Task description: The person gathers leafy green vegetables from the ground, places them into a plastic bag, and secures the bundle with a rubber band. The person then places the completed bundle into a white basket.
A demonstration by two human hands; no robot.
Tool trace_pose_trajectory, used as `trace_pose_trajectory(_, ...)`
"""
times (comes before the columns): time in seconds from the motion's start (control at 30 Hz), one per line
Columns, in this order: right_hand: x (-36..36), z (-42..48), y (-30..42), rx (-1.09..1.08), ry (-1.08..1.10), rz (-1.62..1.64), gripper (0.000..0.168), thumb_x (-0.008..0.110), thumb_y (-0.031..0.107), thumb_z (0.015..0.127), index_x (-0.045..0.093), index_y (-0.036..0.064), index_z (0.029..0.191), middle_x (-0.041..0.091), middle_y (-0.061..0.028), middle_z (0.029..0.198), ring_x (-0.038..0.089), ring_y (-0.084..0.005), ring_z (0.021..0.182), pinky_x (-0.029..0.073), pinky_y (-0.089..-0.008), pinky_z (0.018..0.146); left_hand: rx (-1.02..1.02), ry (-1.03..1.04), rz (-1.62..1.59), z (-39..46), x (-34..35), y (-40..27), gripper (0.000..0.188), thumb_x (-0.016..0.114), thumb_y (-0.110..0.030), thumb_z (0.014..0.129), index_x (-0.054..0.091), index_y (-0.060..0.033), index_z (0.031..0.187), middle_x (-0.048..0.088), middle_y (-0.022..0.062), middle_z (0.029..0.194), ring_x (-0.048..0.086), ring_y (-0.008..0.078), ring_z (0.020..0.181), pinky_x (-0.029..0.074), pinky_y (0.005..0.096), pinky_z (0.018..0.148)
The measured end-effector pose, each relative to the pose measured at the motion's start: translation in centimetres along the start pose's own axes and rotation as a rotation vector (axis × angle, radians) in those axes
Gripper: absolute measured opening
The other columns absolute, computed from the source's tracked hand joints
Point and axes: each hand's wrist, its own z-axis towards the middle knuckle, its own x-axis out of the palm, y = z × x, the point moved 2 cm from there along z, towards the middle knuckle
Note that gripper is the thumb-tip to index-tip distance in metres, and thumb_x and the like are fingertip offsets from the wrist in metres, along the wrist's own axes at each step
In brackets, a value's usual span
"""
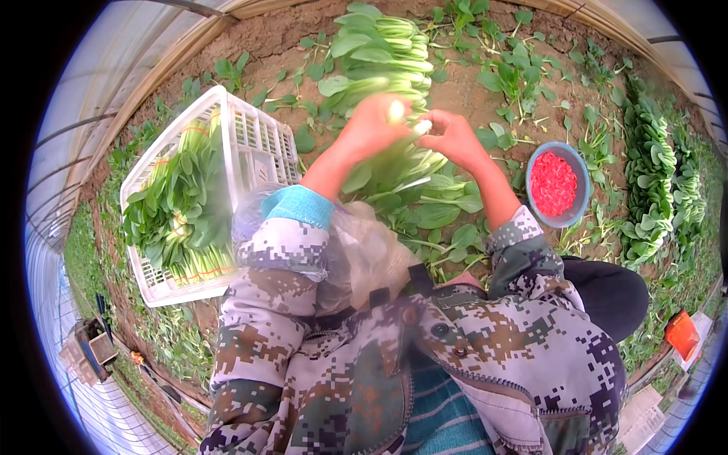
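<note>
My left hand (369,129) is closed around pak choi, with one pale stem base (396,111) poking out at the fingers. Just to its right, my right hand (455,139) pinches the white base of another pak choi (422,127) between thumb and fingers. Blur hides part of the leaves under both hands. Beyond them lies a long stacked row of pulled pak choi (378,48), stem ends towards the right. More loose pak choi (438,213) lies on the soil nearer my body, below the right forearm.
A white plastic crate (228,122) at left holds banded pak choi bunches (185,207). Right of my forearm sits a blue-grey bowl (584,181) of red rubber bands (551,185). Another heaped row of greens (651,176) lies far right. An orange container (681,335) stands at lower right.
</note>
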Motion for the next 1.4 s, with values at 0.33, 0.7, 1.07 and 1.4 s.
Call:
trace_pose_trajectory(0.33,1.9,-0.2,6.6,0.032,-0.232,0.277,0.03,0.067,0.014,0.083,0.065,0.001,0.11,0.067,-0.0037,0.09,0.06,-0.0084,0.069,0.049,-0.0229,0.053,-0.045,0.024,-0.767,-1.3,0.1,-1.8,0.052,0.056,-0.008,0.079,0.046,0.0025,0.129,0.057,0.009,0.116,0.056,0.0171,0.103,0.046,0.0313,0.091)
trace_pose_trajectory(0.7,2.5,5.7,10.3,-0.168,0.193,0.311,0.037,0.063,0.017,0.087,0.059,-0.002,0.119,0.066,-0.0061,0.096,0.062,-0.0118,0.077,0.054,-0.0265,0.068,0.04,-0.433,-0.522,-0.9,-5.8,-3.4,0.042,0.058,-0.012,0.085,0.051,0.0005,0.125,0.064,0.0117,0.103,0.063,0.0196,0.085,0.053,0.0309,0.073)
trace_pose_trajectory(1.07,3.6,6.1,-15.9,0.419,-0.014,-0.457,0.066,0.079,0.04,0.065,0.058,0.009,0.119,0.06,-0.0219,0.112,0.057,-0.034,0.108,0.044,-0.0427,0.093,-0.048,-0.508,-0.669,-1.4,-6.5,-5.2,0.045,0.064,-0.012,0.079,0.056,0.0,0.122,0.064,0.0055,0.094,0.06,0.0135,0.079,0.049,0.0266,0.072)
trace_pose_trajectory(1.4,4.4,1.8,-10.7,0.226,-0.435,0.283,0.046,0.082,0.007,0.063,0.058,0.002,0.102,0.062,-0.0081,0.095,0.061,-0.0187,0.086,0.051,-0.0313,0.074,-0.16,-0.385,-0.583,-0.8,-6.5,-4.2,0.033,0.061,-0.015,0.085,0.057,-0.0042,0.116,0.063,0.0039,0.089,0.059,0.0122,0.079,0.05,0.0278,0.07)
